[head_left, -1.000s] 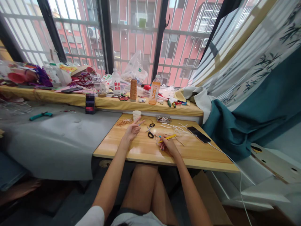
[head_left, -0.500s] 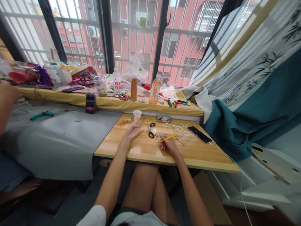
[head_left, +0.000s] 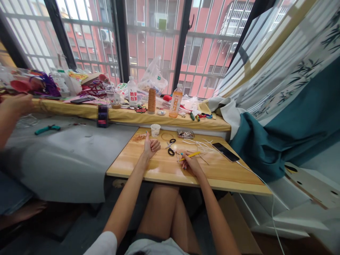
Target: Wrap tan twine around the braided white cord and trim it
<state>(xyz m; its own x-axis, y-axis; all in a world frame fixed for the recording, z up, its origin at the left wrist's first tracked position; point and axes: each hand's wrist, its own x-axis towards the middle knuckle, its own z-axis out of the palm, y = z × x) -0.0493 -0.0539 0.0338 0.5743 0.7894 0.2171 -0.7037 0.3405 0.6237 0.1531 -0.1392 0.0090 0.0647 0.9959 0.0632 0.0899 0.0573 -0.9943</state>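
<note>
My left hand [head_left: 151,146] is raised over the table, its fingers curled into the palm and its thumb pointing up, holding nothing. A white paper cup [head_left: 155,130] stands just beyond it, with a small heap of brown cord [head_left: 139,137] to the left. My right hand [head_left: 189,163] is closed round a slim yellow tool [head_left: 195,154], perhaps tweezers, lying slantwise across the fingers. A short pale cord [head_left: 177,156] shows by the tool's tip. Between the hands lie black-handled scissors [head_left: 171,151]. White cords [head_left: 202,144] spread beyond my right hand.
On the wooden table [head_left: 159,170] are a phone [head_left: 225,152] with a cable and a clear tray [head_left: 185,134] of small parts. The cloth-covered sill holds a brown thread spool [head_left: 151,101], an orange drink bottle [head_left: 175,102] and clutter. Another person's hand [head_left: 16,106] is at far left.
My left hand has gone from open, spread fingers to curled fingers with the thumb up. My right hand stays on the yellow tool. The other person's hand has moved slightly right.
</note>
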